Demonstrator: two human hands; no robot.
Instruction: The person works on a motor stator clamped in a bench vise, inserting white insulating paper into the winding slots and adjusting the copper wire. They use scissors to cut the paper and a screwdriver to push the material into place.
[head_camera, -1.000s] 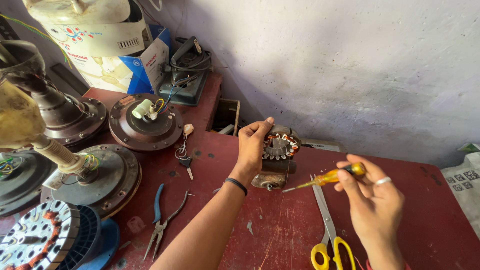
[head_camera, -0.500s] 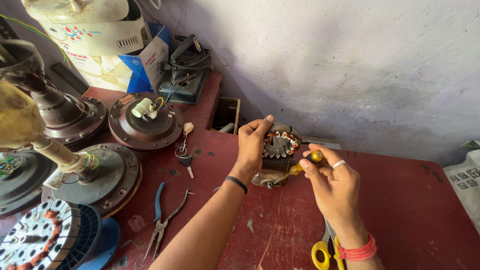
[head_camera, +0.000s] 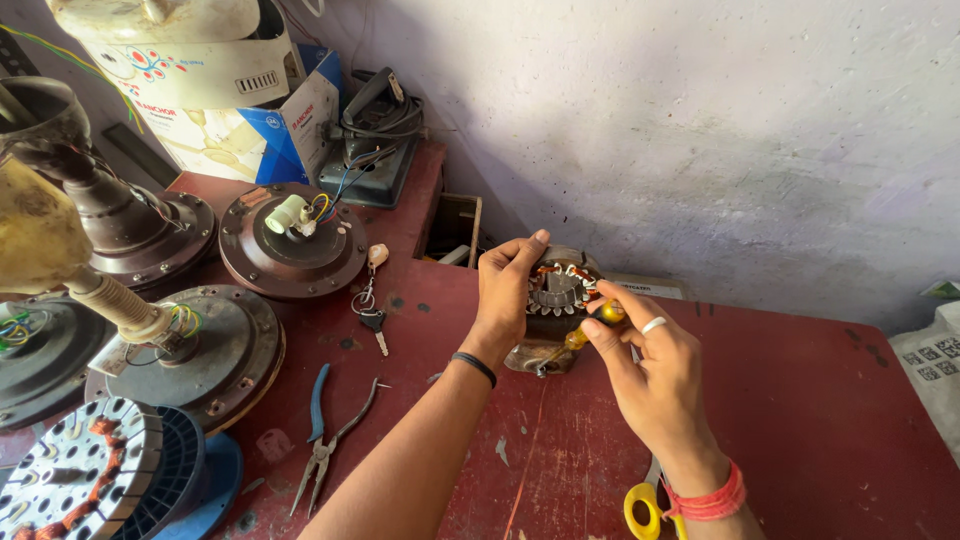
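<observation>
Holding a small motor stator (head_camera: 556, 300) upright on the red tabletop (head_camera: 800, 400), the left hand (head_camera: 505, 290) had its grip clamped around the stator's left side, fingers curled over the top edge and thumb behind. The right hand (head_camera: 645, 365), just to the right of that grip, had its grip pinched shut on a yellow-handled screwdriver (head_camera: 590, 325), whose shaft ran down and left toward the stator's base; whether the tip touched could not be told. The stator showed copper windings around a toothed metal core. A black band sat on the left wrist, a ring and red thread on the right hand. Below the right grip lay yellow-handled scissors (head_camera: 640, 505), partly hidden by the wrist. Well left of the left grip lay blue-handled pliers (head_camera: 325, 430), a key (head_camera: 375, 320) on a ring, and several brown fan motor housings (head_camera: 292, 240).
</observation>
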